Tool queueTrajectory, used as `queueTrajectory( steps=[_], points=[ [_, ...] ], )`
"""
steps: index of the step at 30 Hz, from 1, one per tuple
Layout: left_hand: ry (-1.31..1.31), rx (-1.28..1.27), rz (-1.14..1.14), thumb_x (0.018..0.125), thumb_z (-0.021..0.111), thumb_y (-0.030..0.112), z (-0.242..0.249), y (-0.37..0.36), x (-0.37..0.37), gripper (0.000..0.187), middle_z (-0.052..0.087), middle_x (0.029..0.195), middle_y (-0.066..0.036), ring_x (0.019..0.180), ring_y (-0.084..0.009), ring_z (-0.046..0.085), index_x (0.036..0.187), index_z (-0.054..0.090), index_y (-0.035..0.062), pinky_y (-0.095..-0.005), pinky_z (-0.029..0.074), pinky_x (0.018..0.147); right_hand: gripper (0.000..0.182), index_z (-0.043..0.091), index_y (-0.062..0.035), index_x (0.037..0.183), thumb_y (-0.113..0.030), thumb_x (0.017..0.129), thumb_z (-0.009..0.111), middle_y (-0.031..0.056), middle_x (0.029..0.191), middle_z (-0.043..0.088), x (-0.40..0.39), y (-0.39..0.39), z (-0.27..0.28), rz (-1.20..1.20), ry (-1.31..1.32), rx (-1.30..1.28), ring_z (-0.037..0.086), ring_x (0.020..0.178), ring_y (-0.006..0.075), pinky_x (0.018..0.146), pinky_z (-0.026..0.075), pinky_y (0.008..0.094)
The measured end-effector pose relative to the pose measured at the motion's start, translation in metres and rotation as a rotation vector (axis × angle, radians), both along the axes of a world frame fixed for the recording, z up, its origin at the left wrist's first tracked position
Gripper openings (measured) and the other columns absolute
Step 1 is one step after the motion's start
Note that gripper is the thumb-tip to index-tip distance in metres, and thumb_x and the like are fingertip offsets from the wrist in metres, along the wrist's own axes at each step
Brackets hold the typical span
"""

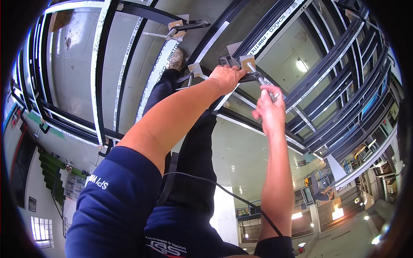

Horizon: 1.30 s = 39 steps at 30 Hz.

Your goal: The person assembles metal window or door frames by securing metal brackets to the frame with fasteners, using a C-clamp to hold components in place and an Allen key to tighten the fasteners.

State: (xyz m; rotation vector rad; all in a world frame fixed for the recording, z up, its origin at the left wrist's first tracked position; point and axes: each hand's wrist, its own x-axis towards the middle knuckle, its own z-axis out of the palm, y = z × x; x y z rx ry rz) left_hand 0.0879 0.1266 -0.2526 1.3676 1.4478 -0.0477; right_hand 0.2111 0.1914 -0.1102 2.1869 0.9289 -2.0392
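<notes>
My right hand (271, 107) is closed around the grey screw handle of a clamp (257, 75). The clamp's screw presses on a brown pad (247, 63) against a dark metal frame profile (275, 30) with white printed tape. My left hand (226, 79) is wrapped over the clamp's bar beside that pad, its fingertips partly hidden. Just left of this hand, a second clamp (190, 79) sits with its pad on the frame. Farther up, a third clamp (189, 26) grips another profile over a brown pad.
Long dark profiles (122, 73) stand on the left, and stacked frames (340, 81) fill the right. My shoe (175, 59) is between the profiles. A black cable (223, 189) crosses my body. Another person (318, 187) is far off at lower right.
</notes>
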Motion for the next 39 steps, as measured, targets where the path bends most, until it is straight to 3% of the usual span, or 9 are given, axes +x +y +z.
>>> queueTrajectory(
  steps=[3,6,9,13,19,22,25,30,39],
  points=[
    [-0.004,0.002,-0.008,0.089,0.051,0.010,0.002,0.001,0.002,0.051,0.055,0.129,-0.007,0.119,-0.0259,0.055,0.140,0.044,0.0191,-0.0377,0.045,0.098,0.009,0.059,-0.0107,0.099,-0.011,0.096,0.050,0.0010,0.065,0.050,0.027,0.022,-0.002,0.667,-0.237,0.202,0.052,0.058,0.0133,0.055,0.045,0.0334],
    [0.015,0.007,-0.016,0.089,0.051,0.010,0.000,-0.002,0.004,0.052,0.056,0.127,-0.008,0.118,-0.0258,0.056,0.140,0.044,0.0192,-0.0383,0.045,0.097,0.014,0.064,-0.0131,0.094,-0.010,0.084,0.055,0.0054,0.071,0.061,0.017,0.060,0.011,1.969,-0.213,0.551,0.063,0.073,0.0254,0.073,0.046,0.0441],
    [0.028,0.033,-0.012,0.089,0.051,0.010,-0.002,0.000,-0.001,0.052,0.056,0.126,-0.008,0.117,-0.0257,0.056,0.140,0.044,0.0184,-0.0381,0.045,0.097,0.012,0.066,-0.0150,0.089,-0.012,0.083,0.057,0.0028,0.070,0.060,-0.006,0.067,0.015,2.301,-0.263,0.603,0.062,0.076,0.0256,0.086,0.041,0.0469],
    [-0.007,0.050,0.020,0.090,0.048,0.011,-0.009,-0.003,0.000,0.047,0.054,0.130,-0.006,0.120,-0.0254,0.054,0.137,0.048,0.0169,-0.0388,0.044,0.098,0.019,0.071,-0.0169,0.098,-0.014,0.080,0.065,0.0070,0.084,0.059,-0.007,0.075,0.027,2.065,-0.082,0.742,0.057,0.091,0.0253,0.101,0.033,0.0464],
    [-0.044,0.009,0.061,0.086,0.061,0.020,-0.005,-0.002,-0.003,0.048,0.054,0.129,-0.008,0.122,-0.0287,0.050,0.133,0.052,0.0140,-0.0397,0.042,0.103,0.076,0.046,-0.0153,0.139,-0.028,0.072,0.081,0.0150,0.125,0.044,0.025,0.034,0.028,1.454,-0.223,0.895,0.045,0.115,0.0294,0.103,0.032,0.0502],
    [-0.034,0.059,0.092,0.086,0.061,0.022,-0.008,-0.006,0.000,0.045,0.055,0.127,-0.009,0.120,-0.0305,0.051,0.129,0.054,0.0127,-0.0406,0.044,0.101,0.082,0.024,-0.0043,0.148,-0.015,0.084,0.074,0.0191,0.135,0.037,0.032,-0.015,0.015,0.224,-0.340,0.647,0.049,0.111,0.0259,0.095,0.041,0.0373],
    [-0.042,0.052,0.071,0.085,0.062,0.022,-0.008,-0.006,0.003,0.045,0.056,0.126,-0.009,0.118,-0.0307,0.053,0.129,0.054,0.0130,-0.0411,0.045,0.099,0.077,0.023,-0.0053,0.148,-0.011,0.087,0.069,0.0211,0.142,0.031,0.016,-0.033,-0.002,-0.093,-0.066,0.410,0.054,0.109,0.0247,0.090,0.045,0.0352],
    [-0.015,0.083,0.059,0.084,0.064,0.023,-0.009,-0.005,0.003,0.047,0.056,0.126,-0.008,0.115,-0.0308,0.054,0.129,0.054,0.0135,-0.0406,0.045,0.099,0.029,0.060,-0.0006,0.108,0.012,0.086,0.047,0.0102,0.109,0.065,0.016,-0.004,-0.011,0.624,-0.074,0.644,0.065,0.096,0.0260,0.080,0.052,0.0362],
    [-0.247,0.025,0.168,0.080,0.069,0.049,-0.020,-0.006,-0.004,0.069,0.057,0.129,-0.012,0.118,-0.0346,0.054,0.135,0.051,0.0117,-0.0396,0.044,0.102,0.027,0.061,0.0033,0.089,0.018,0.071,0.048,0.0127,0.099,0.068,0.030,0.016,-0.010,0.914,-0.018,0.585,0.062,0.090,0.0324,0.079,0.050,0.0407]
  ],
)
